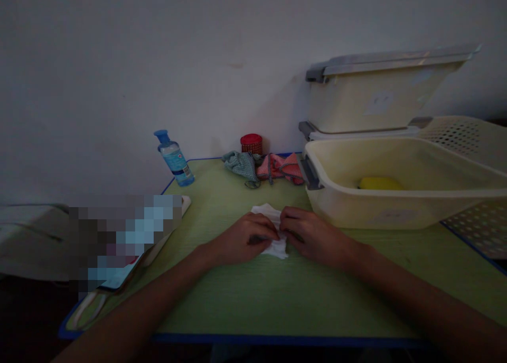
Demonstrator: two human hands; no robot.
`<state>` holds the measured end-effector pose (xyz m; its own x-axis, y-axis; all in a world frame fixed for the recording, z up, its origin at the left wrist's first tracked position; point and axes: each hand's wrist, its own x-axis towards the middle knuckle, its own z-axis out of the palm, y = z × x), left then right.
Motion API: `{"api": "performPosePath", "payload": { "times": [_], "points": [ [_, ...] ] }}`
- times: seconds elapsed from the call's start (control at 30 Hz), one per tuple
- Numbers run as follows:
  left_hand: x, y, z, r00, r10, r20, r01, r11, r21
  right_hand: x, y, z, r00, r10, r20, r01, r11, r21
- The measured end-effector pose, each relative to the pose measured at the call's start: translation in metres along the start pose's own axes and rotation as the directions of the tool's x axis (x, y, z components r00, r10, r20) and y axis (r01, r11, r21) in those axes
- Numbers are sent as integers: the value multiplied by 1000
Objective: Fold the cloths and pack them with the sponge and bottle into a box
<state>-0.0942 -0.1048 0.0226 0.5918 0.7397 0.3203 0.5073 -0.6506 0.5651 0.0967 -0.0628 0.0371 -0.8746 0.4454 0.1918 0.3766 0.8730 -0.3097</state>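
The person sat at a pale green tabletop with a blue edge (277,299), both forearms stretched out across it. Between the hands lay a small, crumpled white cloth (266,213), resting on the table near its middle, just in front of a large cream plastic tub (396,210). The left hand (241,241) had its fingers curled down over the white cloth's left side, gripping it. The right hand (312,236) met it from the other side, its fingertips pinching the same cloth, so that the two hands nearly touched over it. Part of the cloth poked out above the knuckles and part below them.

The tub stood just to the right of the hands, with a grey handle at its near end, and a yellow object (379,183) lay in its bottom; the light was too dim to tell what it was. Behind the tub stood a cream lidded box with a grey lid (380,96), and beside that a cream perforated basket (467,136).

Against the wall at the far edge of the table were a clear plastic bottle with a blue cap (174,159), leaning slightly, a small red jar (251,142), a bunched teal cloth (240,165) and a pink cloth (279,167) touching it.
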Motion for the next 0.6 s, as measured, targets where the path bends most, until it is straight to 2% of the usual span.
{"api": "performPosePath", "payload": {
  "times": [0.13, 0.4, 0.6],
  "points": [
    [0, 0, 0, 1000, 17, -16, -17, 999, -36, 0, 0, 0, 1000, 5, 8, -5, 1000, -12],
    [-1, -1, -2, 997, 72, 23, -71, 997, -38, 0, 2, 1, 999, -32, -28, 31, 999, -43],
    [-1, -2, 0, 998, 54, -33, -57, 994, -96, -1, 1, -1, 1000, -8, 3, 8, 1000, -20]
  ]
}}
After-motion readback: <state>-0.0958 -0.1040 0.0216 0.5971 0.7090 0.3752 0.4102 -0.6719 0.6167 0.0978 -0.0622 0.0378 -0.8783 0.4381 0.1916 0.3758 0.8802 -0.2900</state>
